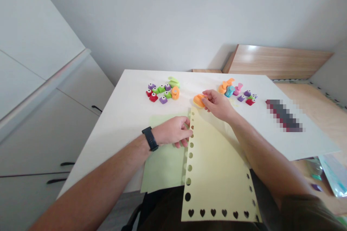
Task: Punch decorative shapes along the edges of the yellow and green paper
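Observation:
A pale yellow paper sheet [217,166] lies tilted on the white table [119,130], with heart-shaped holes along its near edge and round holes down its left edge. Small star-shaped holes run near its far corner. My left hand [173,131] pinches that sheet's left edge, over a pale green paper sheet [162,158] lying partly beneath it. My right hand [217,105] grips an orange craft punch [199,101] at the sheet's far corner. Several small punches in purple, green and red [159,92] sit at the far left, and more punches [233,92] sit at the far right.
A pixelated, unreadable object [284,115] lies on the table's right side. White cabinets with black handles [97,108] stand to the left. A wooden surface [311,104] lies to the right, and a wooden board [273,61] leans behind the table.

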Tool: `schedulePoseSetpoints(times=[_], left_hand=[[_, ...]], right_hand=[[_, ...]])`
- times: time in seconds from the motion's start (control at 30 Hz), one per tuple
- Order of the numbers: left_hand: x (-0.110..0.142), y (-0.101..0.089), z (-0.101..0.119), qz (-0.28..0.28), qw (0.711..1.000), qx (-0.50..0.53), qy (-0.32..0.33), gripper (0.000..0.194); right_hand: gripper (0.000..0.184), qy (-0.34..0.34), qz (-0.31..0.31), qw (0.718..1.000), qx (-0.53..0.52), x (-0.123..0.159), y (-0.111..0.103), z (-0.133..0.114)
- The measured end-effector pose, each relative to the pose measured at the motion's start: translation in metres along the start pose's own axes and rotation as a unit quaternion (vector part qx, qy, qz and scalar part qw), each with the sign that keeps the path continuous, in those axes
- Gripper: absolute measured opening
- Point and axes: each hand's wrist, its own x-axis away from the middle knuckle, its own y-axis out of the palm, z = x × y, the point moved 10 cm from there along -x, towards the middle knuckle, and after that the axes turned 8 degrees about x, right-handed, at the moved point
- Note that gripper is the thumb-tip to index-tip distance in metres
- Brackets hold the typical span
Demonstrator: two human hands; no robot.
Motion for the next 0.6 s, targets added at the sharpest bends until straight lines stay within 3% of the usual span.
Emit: schedulePoseSetpoints(times=[0.23,0.6], left_hand=[[-0.002,-0.003,-0.005,0.013,1.0,0.003,-0.014,0.03],[0.0,-0.009,-0.002,0.039,0.999,-0.006,-0.036,0.027]], right_hand=[[0.036,-0.042,-0.07,0.995,0.053,-0.011,0.003,-0.009],[0.034,-0.096,-0.084,0.988,0.088,-0.015,0.003,-0.027]])
